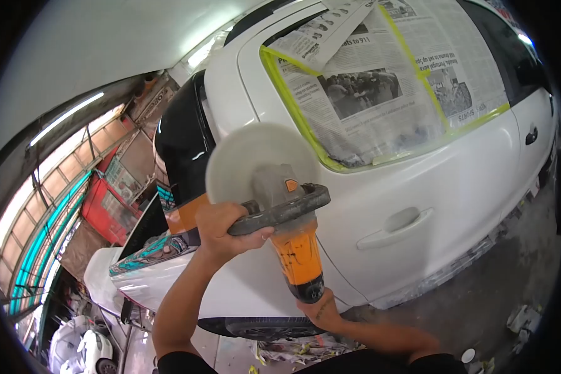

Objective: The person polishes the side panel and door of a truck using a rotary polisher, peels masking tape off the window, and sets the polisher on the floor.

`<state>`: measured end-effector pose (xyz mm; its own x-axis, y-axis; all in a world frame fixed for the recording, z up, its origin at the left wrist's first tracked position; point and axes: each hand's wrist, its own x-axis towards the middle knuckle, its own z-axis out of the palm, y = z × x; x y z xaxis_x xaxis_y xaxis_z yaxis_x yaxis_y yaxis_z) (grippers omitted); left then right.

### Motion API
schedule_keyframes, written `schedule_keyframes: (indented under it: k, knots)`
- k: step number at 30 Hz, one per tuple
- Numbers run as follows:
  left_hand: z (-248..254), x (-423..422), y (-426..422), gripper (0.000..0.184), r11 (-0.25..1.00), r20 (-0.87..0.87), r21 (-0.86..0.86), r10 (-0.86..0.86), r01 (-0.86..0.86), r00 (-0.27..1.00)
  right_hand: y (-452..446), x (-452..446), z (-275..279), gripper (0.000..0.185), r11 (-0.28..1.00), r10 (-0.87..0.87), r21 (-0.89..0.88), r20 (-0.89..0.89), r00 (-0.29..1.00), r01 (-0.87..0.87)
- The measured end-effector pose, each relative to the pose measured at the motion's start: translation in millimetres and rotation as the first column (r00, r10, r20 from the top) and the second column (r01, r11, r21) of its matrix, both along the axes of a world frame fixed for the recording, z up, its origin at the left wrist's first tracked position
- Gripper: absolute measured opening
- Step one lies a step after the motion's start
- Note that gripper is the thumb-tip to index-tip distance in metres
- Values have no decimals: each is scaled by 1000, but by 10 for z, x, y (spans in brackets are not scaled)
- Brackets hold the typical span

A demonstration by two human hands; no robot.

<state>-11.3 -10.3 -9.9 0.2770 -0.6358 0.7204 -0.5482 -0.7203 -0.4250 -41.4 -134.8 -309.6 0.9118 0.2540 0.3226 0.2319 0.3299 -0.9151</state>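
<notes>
Both hands hold an orange and black polisher with a dark D-shaped front handle and a large pale round pad. My left hand is wrapped around the left side of that handle. At the rear end of the body, my right hand grips the black part; its fingers are partly hidden under the tool. The pad faces the white pickup truck's body behind the rear side window; whether it touches the paint I cannot tell. Newspaper edged with yellow-green tape covers the side windows.
A thin cord hangs along the door below the polisher. The door handle sticks out to the right. A rear wheel and crumpled paper are low down. Another white car stands at the lower left.
</notes>
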Motion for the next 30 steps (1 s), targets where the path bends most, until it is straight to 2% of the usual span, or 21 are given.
schedule_keyframes:
  k: [2,5,6,8,9,11,12,13,14,15,16,17,19,21,23,24,25,27,29,30]
  knots:
    - [55,87,79,46,993,157,54,-109,101,982,55,-25,56,25,999,-19,50,26,999,18]
    - [602,349,148,45,991,152,-133,-4,25,988,161,335,727,23,997,-58,48,46,997,56]
    - [856,461,130,43,981,138,-189,-15,41,990,187,464,993,22,998,-55,47,74,996,52]
    - [1303,616,8,43,966,221,-217,-94,143,971,314,689,1365,23,988,-103,129,119,987,88]
    - [1444,569,-71,43,958,145,-274,-45,84,988,271,747,1533,23,988,-103,127,107,989,89]
    - [1488,510,-123,44,948,51,-317,0,16,999,141,736,1788,22,987,129,110,-79,988,-120]
    - [1434,470,-110,44,948,30,-317,42,-30,999,147,684,1692,22,986,129,116,-92,987,-118]
    - [1364,420,-93,44,946,13,-316,83,-75,996,152,595,1521,23,991,78,107,-19,997,-76]
    - [1150,397,-46,43,963,96,-269,6,20,995,164,491,1325,24,995,28,99,57,998,-33]
    - [850,384,68,42,969,179,-216,-77,115,981,203,372,1059,22,998,-22,65,39,999,20]
    - [602,336,299,40,997,164,-79,5,8,986,244,228,753,20,997,-74,29,27,997,73]
    - [351,180,245,40,998,182,59,-32,21,983,250,42,441,19,994,-60,95,0,998,59]
    - [-49,-56,149,44,995,-65,83,-55,60,996,278,-197,43,22,987,-42,157,-28,999,46]
    - [-168,-51,208,46,993,-57,80,-81,86,995,299,-340,-174,19,995,17,104,-132,991,-3]
    - [-119,29,265,50,988,29,87,-133,130,991,418,-233,-24,18,989,-56,132,-104,993,70]
    - [56,55,283,50,991,96,110,-89,78,991,483,-133,126,17,978,-122,162,-54,991,130]
    - [220,156,330,52,996,204,64,-76,65,976,504,-18,300,17,977,-124,172,-2,992,123]
    - [536,143,177,55,990,-34,-133,-62,57,997,641,110,538,18,976,-128,185,43,991,118]
    - [588,92,167,55,996,-35,-84,-30,27,999,792,177,631,20,978,-44,196,-119,992,67]
    - [590,89,146,56,999,-24,-35,4,-5,1000,788,101,585,20,976,-51,203,-122,991,75]
